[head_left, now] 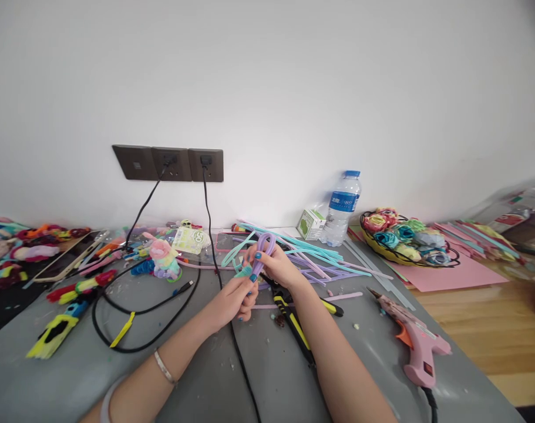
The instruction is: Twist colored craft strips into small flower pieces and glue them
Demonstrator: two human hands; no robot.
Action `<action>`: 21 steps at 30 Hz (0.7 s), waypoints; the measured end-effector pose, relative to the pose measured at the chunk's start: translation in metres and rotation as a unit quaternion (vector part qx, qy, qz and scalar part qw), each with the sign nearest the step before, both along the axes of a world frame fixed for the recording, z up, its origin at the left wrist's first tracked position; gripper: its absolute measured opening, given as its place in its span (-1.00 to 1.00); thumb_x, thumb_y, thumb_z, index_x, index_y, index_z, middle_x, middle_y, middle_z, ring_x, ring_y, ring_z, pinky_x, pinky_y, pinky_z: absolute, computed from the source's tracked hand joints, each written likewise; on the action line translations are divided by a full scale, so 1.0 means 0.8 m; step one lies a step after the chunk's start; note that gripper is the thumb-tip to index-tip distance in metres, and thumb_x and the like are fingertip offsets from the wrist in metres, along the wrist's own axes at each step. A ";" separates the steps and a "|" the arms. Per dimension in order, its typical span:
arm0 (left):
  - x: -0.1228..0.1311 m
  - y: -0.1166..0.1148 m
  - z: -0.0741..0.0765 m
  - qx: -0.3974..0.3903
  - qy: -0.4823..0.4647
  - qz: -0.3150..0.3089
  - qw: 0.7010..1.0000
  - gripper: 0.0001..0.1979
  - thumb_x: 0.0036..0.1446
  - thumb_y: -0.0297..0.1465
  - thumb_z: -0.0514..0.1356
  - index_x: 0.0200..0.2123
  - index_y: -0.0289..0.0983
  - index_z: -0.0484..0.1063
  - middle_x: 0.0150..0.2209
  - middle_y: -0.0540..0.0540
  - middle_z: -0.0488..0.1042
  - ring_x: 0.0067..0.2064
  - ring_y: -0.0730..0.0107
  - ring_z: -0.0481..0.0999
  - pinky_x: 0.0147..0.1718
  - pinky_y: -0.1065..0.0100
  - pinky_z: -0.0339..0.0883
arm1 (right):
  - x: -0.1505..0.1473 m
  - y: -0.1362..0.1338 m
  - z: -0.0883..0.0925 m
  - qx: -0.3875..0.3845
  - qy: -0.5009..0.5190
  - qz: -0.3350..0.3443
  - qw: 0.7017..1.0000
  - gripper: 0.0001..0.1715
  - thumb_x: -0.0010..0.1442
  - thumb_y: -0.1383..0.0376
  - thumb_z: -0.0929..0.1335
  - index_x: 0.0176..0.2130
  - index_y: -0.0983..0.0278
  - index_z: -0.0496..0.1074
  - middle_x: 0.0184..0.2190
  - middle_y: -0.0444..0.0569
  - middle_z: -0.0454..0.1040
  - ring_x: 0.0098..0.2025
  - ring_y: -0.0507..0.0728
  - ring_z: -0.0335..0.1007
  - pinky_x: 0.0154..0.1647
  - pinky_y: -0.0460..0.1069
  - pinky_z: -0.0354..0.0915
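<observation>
My left hand (234, 297) and my right hand (273, 265) meet over the grey mat (271, 376), both pinched on a bent purple pipe cleaner (264, 247) that loops above my fingers. A teal piece (244, 271) shows between the two hands. Just behind lies a pile of teal and purple pipe cleaners (306, 255). Black-and-yellow pliers (293, 320) lie under my right forearm.
A pink glue gun (414, 343) lies at the right. A water bottle (343, 207), a small green carton (311, 224) and a basket of fabric roses (403, 238) stand at the back. Black cables (152, 305) run from wall sockets (170, 163). Colourful fuzzy crafts (42, 247) crowd the left.
</observation>
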State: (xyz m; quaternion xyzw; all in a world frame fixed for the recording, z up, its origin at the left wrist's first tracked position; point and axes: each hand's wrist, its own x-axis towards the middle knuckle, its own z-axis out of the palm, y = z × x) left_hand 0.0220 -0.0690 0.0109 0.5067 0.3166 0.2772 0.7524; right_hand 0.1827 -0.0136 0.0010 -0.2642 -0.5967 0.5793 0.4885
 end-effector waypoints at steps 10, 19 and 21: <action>-0.005 0.000 0.012 0.018 0.049 -0.051 0.997 -0.49 0.14 0.01 0.14 -0.58 -0.21 0.03 -0.67 0.21 -0.06 -0.65 0.65 -0.15 -0.66 0.48 -0.15 | -0.005 0.002 0.007 0.036 0.044 -0.152 0.987 -0.28 -0.14 -0.30 0.43 -0.72 0.23 0.26 -0.75 -0.11 0.32 -0.69 0.02 0.15 -0.64 -0.06 0.09; -0.007 0.002 0.005 0.036 0.079 -0.032 0.996 -0.54 0.20 -0.02 0.05 -0.56 -0.19 0.05 -0.64 0.20 -0.08 -0.62 0.59 -0.16 -0.63 0.45 -0.15 | 0.000 0.005 0.010 0.025 0.008 -0.264 0.964 -0.29 -0.02 -0.24 0.40 -0.79 0.21 0.26 -0.79 -0.06 0.36 -0.75 0.02 0.13 -0.69 -0.05 0.07; -0.009 0.003 0.004 0.089 0.109 -0.004 0.990 -0.58 0.24 -0.06 0.03 -0.54 -0.19 0.06 -0.63 0.17 -0.04 -0.61 0.55 -0.10 -0.60 0.42 -0.12 | 0.001 0.004 0.012 0.035 -0.042 -0.295 0.954 -0.30 0.05 -0.19 0.37 -0.79 0.21 0.27 -0.77 -0.05 0.38 -0.73 0.02 0.13 -0.67 -0.04 0.08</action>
